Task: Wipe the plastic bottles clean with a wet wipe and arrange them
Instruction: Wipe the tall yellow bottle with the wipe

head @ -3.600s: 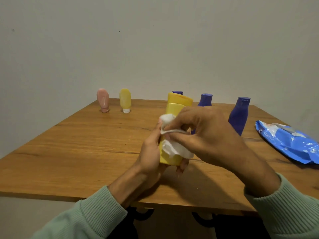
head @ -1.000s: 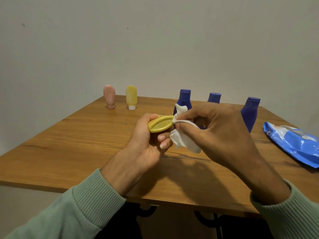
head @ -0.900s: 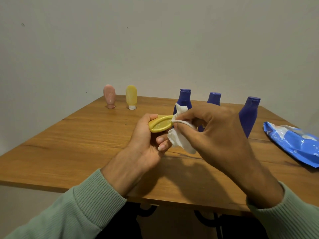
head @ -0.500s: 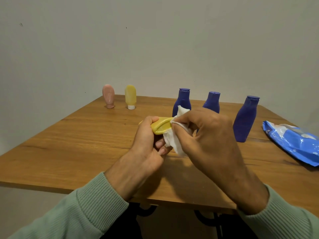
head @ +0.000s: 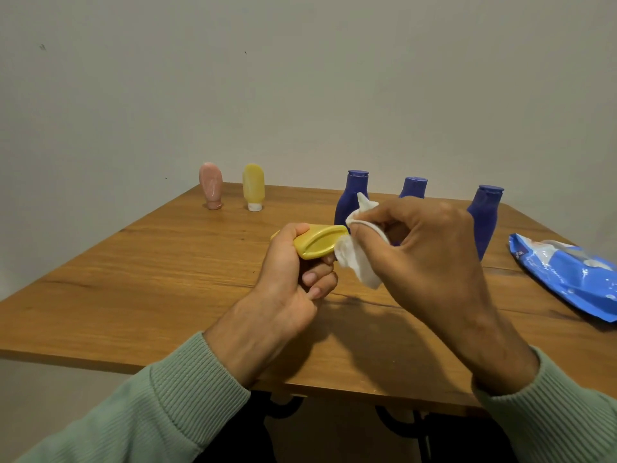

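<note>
**Yellow plastic bottle (head: 319, 243) being wiped in the air over the table**

The left hand (head: 287, 289) is gripping the bottle, with its fingers curled round the body and the thumb lying along the top. It is holding the bottle on its side, with one oval end facing the camera. The right hand (head: 424, 259) is pinching a crumpled white wet wipe (head: 359, 262) between thumb and fingers and pressing it against the right edge of that oval end. A loose tail of the wipe is hanging below the fingers, and a corner is sticking up above the thumb.

Both hands are hovering above the brown wooden table (head: 167, 279), near its front middle. Pale green ribbed sleeves (head: 167, 412) are covering both forearms.

Behind the hands, three dark blue plastic bottles (head: 484, 222) with flat caps are standing upright in a row, apart from one another. The right hand is partly hiding the middle one.

At the far left corner, a pink squeeze tube (head: 211, 185) and a yellow squeeze tube (head: 253, 185) are standing on their caps, near each other but not touching. A shiny blue pack of wipes (head: 567, 275) is lying flat on the table's right side.
</note>
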Demonstrator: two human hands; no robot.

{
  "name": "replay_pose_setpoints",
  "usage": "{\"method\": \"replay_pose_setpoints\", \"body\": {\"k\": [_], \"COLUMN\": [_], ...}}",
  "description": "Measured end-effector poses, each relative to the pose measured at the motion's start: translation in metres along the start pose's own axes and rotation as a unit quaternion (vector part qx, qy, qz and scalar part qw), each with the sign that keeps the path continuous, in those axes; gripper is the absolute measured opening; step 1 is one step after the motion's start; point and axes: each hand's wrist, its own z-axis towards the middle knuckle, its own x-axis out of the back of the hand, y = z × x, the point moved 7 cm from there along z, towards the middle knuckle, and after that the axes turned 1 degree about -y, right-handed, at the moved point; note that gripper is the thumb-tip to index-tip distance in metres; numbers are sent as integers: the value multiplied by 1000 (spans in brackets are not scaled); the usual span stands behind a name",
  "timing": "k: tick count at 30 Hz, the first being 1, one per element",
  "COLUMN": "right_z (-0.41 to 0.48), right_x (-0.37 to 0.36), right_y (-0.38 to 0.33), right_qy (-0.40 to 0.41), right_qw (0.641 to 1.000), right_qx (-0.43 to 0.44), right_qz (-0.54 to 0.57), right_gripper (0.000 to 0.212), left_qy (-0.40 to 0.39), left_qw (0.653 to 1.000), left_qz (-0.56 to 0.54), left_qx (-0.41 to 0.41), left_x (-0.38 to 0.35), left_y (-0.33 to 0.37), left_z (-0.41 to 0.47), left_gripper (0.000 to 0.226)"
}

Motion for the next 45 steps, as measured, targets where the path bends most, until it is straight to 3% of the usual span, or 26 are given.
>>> {"method": "replay_pose_setpoints", "body": {"k": [7,13,22,31,35,39,45], "right_z": [-15,-18,-10,-17,-14,-8,-7], "right_x": [-20,-28,-14,-26,-18,-13,-14], "right_y": [-21,-29,-10,-24,-20,-9,-6], "right_qy": [-35,-67,25,-21,10,29,3], "right_qw": [998,992,997,990,992,995,997], "right_qx": [45,98,48,114,110,85,58], "right_qz": [19,33,53,85,65,48,47], "right_gripper": [19,21,18,17,16,18,19], "left_qy": [7,-21,7,-33,-3,9,5], "left_qw": [999,999,1000,999,999,1000,1000], "left_qz": [-13,-32,6,-11,-25,4,1], "left_qx": [47,35,6,-7,31,4,8], "left_x": [5,-4,0,-5,-4,1,5], "left_y": [-7,-8,-2,-7,-9,-3,-4], "left_z": [3,-2,-5,-11,-9,-4,3], "left_gripper": [28,31,32,30,25,32,36]}}
